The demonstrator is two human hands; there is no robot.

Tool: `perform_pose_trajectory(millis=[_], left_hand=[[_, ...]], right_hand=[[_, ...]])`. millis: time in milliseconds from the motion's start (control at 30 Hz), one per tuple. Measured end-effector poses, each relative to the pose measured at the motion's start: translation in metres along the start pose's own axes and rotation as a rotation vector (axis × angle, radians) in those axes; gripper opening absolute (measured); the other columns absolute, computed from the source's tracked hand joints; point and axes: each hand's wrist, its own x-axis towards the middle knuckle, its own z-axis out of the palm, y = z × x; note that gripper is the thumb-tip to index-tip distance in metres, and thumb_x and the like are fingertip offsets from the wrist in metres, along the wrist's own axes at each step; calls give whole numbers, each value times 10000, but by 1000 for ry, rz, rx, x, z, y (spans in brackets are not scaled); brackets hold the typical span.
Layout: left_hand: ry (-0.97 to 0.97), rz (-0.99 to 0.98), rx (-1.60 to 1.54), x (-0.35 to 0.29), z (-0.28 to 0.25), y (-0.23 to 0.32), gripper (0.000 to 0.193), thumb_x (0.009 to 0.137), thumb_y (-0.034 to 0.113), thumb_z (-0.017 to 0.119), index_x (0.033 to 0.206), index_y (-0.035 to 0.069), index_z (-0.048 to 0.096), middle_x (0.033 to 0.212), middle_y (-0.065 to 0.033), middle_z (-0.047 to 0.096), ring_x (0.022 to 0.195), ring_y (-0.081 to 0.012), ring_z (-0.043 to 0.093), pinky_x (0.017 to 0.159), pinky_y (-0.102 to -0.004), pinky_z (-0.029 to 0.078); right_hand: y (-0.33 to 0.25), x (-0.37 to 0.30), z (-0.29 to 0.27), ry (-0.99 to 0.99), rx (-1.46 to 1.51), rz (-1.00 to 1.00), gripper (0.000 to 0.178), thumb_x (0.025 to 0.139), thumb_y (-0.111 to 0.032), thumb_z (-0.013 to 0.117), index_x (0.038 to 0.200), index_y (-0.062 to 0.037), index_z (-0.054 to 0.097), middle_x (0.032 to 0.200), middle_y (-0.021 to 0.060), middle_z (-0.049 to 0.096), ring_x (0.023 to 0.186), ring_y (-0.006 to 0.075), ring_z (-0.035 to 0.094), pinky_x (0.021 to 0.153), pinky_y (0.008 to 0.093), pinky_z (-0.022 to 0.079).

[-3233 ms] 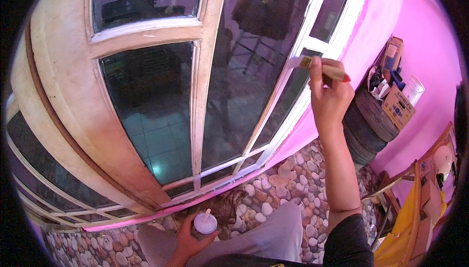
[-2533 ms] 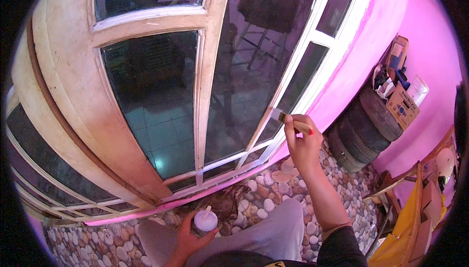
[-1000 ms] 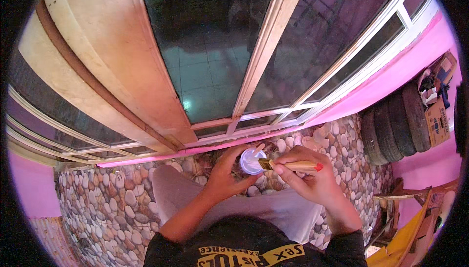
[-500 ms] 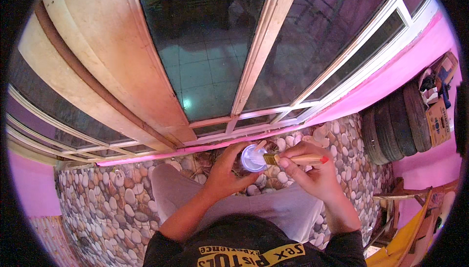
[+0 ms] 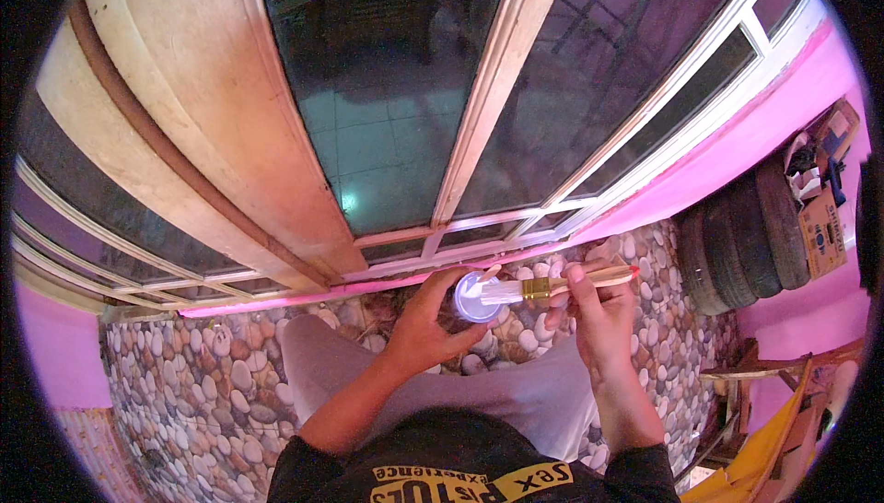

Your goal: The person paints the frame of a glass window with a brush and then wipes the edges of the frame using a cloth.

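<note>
My left hand [image 5: 430,319] is wrapped round a small open can of white paint [image 5: 468,301], held above the floor in front of my knees. A thin wooden stick [image 5: 492,273] pokes up at the can's far rim. Between the fingers of my right hand [image 5: 599,305] is a paintbrush [image 5: 536,290] with a pale wooden handle, a red tip and a brass-coloured ferrule. The brush lies nearly level, its white-coated bristles pointing left with their ends over the can's mouth.
Just ahead stand white-framed glass panes [image 5: 396,125] and a wooden post [image 5: 221,134], above a pink ledge. Tyres [image 5: 737,240] lean at the right by a cardboard box [image 5: 822,236]. Pebble-patterned flooring [image 5: 203,383] surrounds me; a wooden bench [image 5: 764,369] is at lower right.
My right hand has drawn the paintbrush to the right, so more of its bristles and ferrule show outside the can. My left hand keeps the can in nearly the same place.
</note>
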Motion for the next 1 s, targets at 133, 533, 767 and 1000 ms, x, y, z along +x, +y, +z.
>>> perform_pose_trajectory(millis=[133,533,767,1000], left_hand=[[1,-32,3,0,2,-4,755,707,235,888,1322,23,505,1237,-168,616,1170,-273,601,1020,-397,457],[63,-29,49,-15,8,-12,714,716,251,883,1291,4,539,1219,-167,612,1139,-287,605,999,-391,458],[42,-59,30,-30,6,-20,793,672,210,915,1326,34,501,1265,-160,594,1169,-274,595,1024,-406,466],[62,-161,-29,-35,4,-9,804,666,240,919,1321,27,504,1238,-158,609,1153,-279,601,1020,-413,465]], right_hand=[[13,-1,-2,79,181,111,213,958,-196,667,966,-9,564,748,137,663,578,214,661,469,326,568],[-25,31,-38,441,-146,-587,183,995,-168,608,1026,-5,532,855,143,663,703,181,667,644,300,555],[-31,68,-45,472,-602,-1020,169,926,-44,681,1034,17,565,873,146,713,774,160,708,679,266,561],[-40,86,-45,493,-742,-1187,151,871,-2,721,966,31,608,881,151,703,738,173,701,667,268,556]])
